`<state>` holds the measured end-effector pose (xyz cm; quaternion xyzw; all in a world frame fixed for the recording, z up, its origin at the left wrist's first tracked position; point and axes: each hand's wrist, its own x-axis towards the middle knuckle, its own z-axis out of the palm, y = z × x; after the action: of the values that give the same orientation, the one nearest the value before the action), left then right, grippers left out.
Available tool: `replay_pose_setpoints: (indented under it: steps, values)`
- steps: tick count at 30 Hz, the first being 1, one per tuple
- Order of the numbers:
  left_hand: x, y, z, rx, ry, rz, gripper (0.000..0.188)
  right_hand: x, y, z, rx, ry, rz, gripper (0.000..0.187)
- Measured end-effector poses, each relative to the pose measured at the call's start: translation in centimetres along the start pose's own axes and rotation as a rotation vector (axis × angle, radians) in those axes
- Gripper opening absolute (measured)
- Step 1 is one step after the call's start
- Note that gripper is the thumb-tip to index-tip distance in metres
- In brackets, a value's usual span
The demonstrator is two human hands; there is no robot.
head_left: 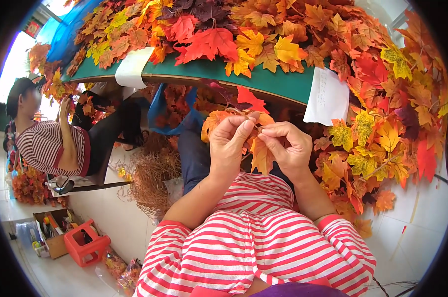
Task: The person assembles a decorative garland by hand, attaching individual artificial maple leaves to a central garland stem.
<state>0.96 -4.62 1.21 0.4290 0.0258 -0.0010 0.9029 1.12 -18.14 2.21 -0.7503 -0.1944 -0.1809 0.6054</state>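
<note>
At the left, a co-worker [50,151] in a striped top and dark trousers sits side-on. On the near left, a red plastic stool [74,245] stands just beside an open cardboard box [58,246] with assorted small items inside. A tangled bundle of thin brown stems [152,180] lies farther right. Across the far side runs a green-topped table [179,74], a white paper sheet [133,67] hanging over its edge at left and a handwritten sheet [326,96] at right. Pale floor tiles [422,235] show at right.
</note>
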Motion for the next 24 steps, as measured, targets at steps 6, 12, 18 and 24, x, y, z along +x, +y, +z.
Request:
replay_pose_setpoints:
  steps: [6, 12, 18, 24]
  values:
    - [0.1, -0.2, 0.3, -0.036, 0.015, 0.0, 0.004, 0.1, 0.3, 0.2, -0.01, 0.027, 0.005, 0.01]
    - [0.3, -0.9, 0.2, 0.011, 0.012, 0.077, 0.005, 0.2, 0.3, 0.1, -0.05, 0.028, -0.027, 0.01]
    - [0.1, -0.9, 0.4, 0.064, 0.038, 0.096, 0.005, 0.2, 0.5, 0.3, -0.07, 0.039, -0.055, 0.01]
    - [0.0, -1.1, 0.2, 0.122, -0.014, 0.102, 0.004, 0.2, -0.5, 0.3, 0.091, 0.061, 0.207, 0.009]
